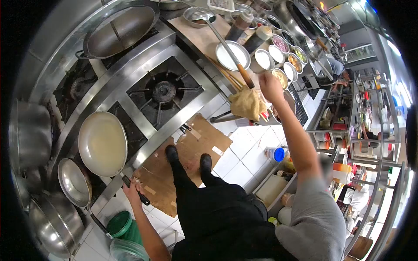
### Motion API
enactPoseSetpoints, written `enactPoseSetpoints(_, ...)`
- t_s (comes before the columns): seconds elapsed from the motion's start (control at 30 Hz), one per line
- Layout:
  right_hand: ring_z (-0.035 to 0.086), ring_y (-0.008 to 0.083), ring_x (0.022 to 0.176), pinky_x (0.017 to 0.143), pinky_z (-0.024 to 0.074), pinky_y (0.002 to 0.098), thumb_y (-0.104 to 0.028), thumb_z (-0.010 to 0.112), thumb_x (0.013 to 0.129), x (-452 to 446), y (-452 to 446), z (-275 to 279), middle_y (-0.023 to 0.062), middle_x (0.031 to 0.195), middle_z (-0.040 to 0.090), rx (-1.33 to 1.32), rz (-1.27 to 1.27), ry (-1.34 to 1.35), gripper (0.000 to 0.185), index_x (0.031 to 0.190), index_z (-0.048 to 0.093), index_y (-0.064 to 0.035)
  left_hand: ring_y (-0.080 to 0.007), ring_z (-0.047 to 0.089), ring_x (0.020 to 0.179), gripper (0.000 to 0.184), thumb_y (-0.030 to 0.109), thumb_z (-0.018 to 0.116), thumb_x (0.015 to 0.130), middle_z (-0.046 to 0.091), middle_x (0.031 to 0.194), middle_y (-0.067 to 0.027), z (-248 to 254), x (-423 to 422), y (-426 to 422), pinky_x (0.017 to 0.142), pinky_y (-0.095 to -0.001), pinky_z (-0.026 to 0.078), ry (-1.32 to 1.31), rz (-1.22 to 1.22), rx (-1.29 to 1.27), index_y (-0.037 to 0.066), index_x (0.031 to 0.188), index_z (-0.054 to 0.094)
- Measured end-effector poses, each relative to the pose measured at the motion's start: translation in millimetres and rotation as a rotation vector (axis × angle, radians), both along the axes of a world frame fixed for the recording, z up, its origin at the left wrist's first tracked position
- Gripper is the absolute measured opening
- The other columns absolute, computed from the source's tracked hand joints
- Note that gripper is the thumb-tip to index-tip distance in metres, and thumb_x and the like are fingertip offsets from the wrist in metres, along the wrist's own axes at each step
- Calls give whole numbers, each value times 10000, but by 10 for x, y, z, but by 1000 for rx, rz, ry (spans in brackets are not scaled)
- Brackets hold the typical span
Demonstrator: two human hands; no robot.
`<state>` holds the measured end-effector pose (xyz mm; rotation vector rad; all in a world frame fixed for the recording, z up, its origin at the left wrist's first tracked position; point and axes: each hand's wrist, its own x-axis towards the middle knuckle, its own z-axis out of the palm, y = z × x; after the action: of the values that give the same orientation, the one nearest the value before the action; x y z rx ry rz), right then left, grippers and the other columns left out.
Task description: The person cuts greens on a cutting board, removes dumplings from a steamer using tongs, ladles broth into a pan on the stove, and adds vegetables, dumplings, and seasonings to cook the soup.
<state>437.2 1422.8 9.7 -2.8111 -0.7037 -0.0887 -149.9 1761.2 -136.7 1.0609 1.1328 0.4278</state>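
A round frying pan (101, 141) with a pale inside and a thin yellowish sheen sits over the front-left part of the stove. My left hand (133, 191) is wrapped round its black handle. Stretched out to the right, my right hand (271, 88) is closed beside a small metal bowl of pale yellow chopped food (280, 78). Its fingertips are hidden, so whatever they pinch does not show. Just left of that hand lie a wooden-handled ladle (230, 56) and a tan cloth (247, 104). Bowls of white powder (264, 60) stand close by.
A gas burner (163, 92) lies right of the pan, with a large wok (122, 32) behind. A smaller pan (75, 182) sits at left. Dark squeeze bottles (257, 38) stand among the bowls. Cardboard (191, 152) covers the floor underfoot. Other people work at the far right.
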Motion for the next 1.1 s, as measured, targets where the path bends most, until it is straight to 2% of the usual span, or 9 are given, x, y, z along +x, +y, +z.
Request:
enactPoseSetpoints(0.13, 696, 445, 855, 763, 558, 521, -237, 597, 885, -569, -1229, -314, 275, 912, 699, -193, -108, 288, 271, 869, 720, 5, -116, 445, 424, 100, 176, 548, 996, 439, 593, -7, -91, -66, 23, 366, -268, 402, -87, 10, -80, 125, 966, 467)
enactPoseSetpoints(0.37, 550, 409, 1178, 1010, 454, 463, -342, 814, 788, -672, -817, -541, 228, 1273, 580, 186, 71, 120, 694, 1396, 574, -111, -283, 678, 856, 662, 662, 439, 1000, 643, 902, -138, 290, -53, -106, 711, -407, 585, -172, 140, -201, 52, 1251, 493)
enactPoseSetpoints(0.5, 695, 307, 794, 722, 553, 440, -239, 731, 841, -157, -722, -896, 158, 839, 698, 143, 135, 178, 308, 1063, 702, -28, -381, 615, 1159, 850, 744, 402, 961, 588, 1209, -228, -418, -961, -59, 942, -557, 518, -161, 355, -204, -3, 1364, 442)
enactPoseSetpoints(0.6, 713, 227, 773, 652, 560, 389, -196, 671, 900, 125, -660, -639, 134, 760, 699, 655, -261, 395, 222, 956, 699, 17, -423, 571, 1236, 846, 727, 407, 970, 548, 1311, -253, -728, -1476, -388, 989, -579, 487, -26, 397, -303, -5, 1395, 426)
enactPoseSetpoints(0.7, 728, 224, 871, 775, 615, 351, -100, 593, 985, 283, -625, -494, 216, 1077, 705, 1171, -243, 529, 291, 1241, 559, 33, -445, 539, 1275, 819, 697, 401, 990, 501, 1390, -274, -812, -1578, -863, 1013, -582, 470, 88, 526, -509, -8, 1408, 416)
enactPoseSetpoints(0.87, 677, 366, 1077, 890, 535, 467, -62, 622, 853, -319, -1027, -532, 207, 1164, 696, 111, -37, 218, 337, 1189, 640, -39, -415, 442, 1377, 598, 489, 427, 1046, 448, 1483, -247, -1284, -1461, -1119, 1148, -570, 371, -123, 355, -555, 4, 1397, 433)
enactPoseSetpoints(0.9, 669, 384, 1074, 930, 522, 481, -74, 637, 862, -456, -1038, -633, 208, 1108, 701, 163, 73, 253, 378, 1240, 640, -59, -396, 441, 1388, 545, 434, 398, 1064, 442, 1491, -251, -1721, -1586, -1004, 1146, -549, 384, -352, -321, -149, 9, 1404, 421)
enactPoseSetpoints(0.93, 654, 399, 1097, 951, 518, 477, -102, 664, 875, -490, -1033, -742, 224, 1163, 671, 105, 123, 252, 449, 1320, 606, -77, -373, 443, 1394, 537, 419, 403, 1067, 485, 1446, -248, -1280, -1014, -960, 1146, -524, 406, -178, 383, -561, -4, 1399, 409)
enactPoseSetpoints(1.1, 630, 466, 999, 838, 528, 515, -107, 659, 877, -294, -1092, -952, 229, 1136, 592, -176, 343, 111, 633, 1474, 447, -106, -462, 510, 1297, 364, 325, 553, 1018, 545, 1333, -251, -1554, -449, -323, 1075, -642, 438, -431, 641, -480, -15, 1148, 562)
